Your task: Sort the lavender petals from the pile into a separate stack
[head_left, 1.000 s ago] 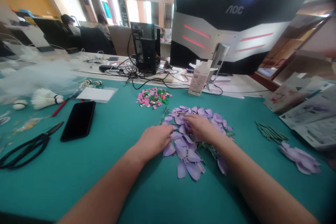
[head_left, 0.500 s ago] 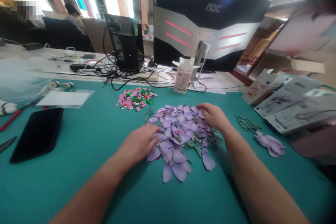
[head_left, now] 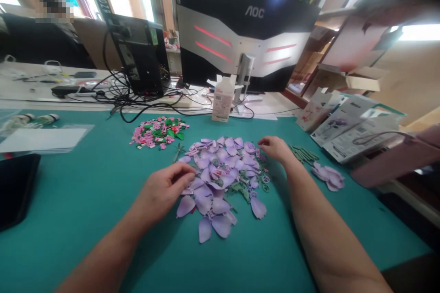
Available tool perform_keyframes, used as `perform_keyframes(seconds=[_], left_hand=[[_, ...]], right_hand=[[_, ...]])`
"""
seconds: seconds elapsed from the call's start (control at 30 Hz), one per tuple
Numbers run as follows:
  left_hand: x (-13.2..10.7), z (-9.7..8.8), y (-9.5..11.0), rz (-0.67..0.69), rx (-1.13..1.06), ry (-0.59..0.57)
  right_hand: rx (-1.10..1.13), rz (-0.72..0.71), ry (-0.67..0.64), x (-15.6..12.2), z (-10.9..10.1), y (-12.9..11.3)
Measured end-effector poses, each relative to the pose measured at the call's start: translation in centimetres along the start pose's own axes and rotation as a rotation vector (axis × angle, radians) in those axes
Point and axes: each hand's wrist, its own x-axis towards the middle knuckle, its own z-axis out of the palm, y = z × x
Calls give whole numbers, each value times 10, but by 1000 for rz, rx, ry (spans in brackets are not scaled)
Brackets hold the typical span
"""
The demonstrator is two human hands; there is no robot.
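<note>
A heap of lilac plastic petals (head_left: 204, 203) lies on the green mat (head_left: 254, 256), with grey-green leaf and wheel-shaped pieces (head_left: 240, 188) mixed in at its right side. At the heap's left edge is my left hand (head_left: 163, 192), thumb and forefinger drawn together in a pinch; whatever sits between the tips is too small to name. My right hand (head_left: 277, 149) rests by the back right edge, its fingers curled and pressed together beside the petals. Anything held there cannot be made out.
A pile of pink and green small pieces (head_left: 158, 132) lies behind left. To the right are green sticks (head_left: 304, 154), stacked lilac petals (head_left: 328, 176) and printed boxes (head_left: 347, 121). An opened carton (head_left: 222, 100) stands before the monitor (head_left: 254, 32). A black tablet (head_left: 17, 187) lies at left.
The view has turned right, so things sit further left. My right hand has drawn slightly away from the heap's edge, uncovering wheel-shaped pieces. My left hand has pulled back a little, fingers pinched.
</note>
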Motion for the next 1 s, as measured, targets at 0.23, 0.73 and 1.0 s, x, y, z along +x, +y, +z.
perform_keyframes(seconds=[0.23, 0.73, 1.0], left_hand=[[-2, 0, 1, 17, -25, 10], [-3, 11, 4, 8, -212, -74], [-6, 22, 15, -253, -705, -165]], right_hand=[[108, -77, -119, -8, 4, -20], [-56, -188, -299, -37, 12, -71], [313, -151, -186, -37, -2, -72]])
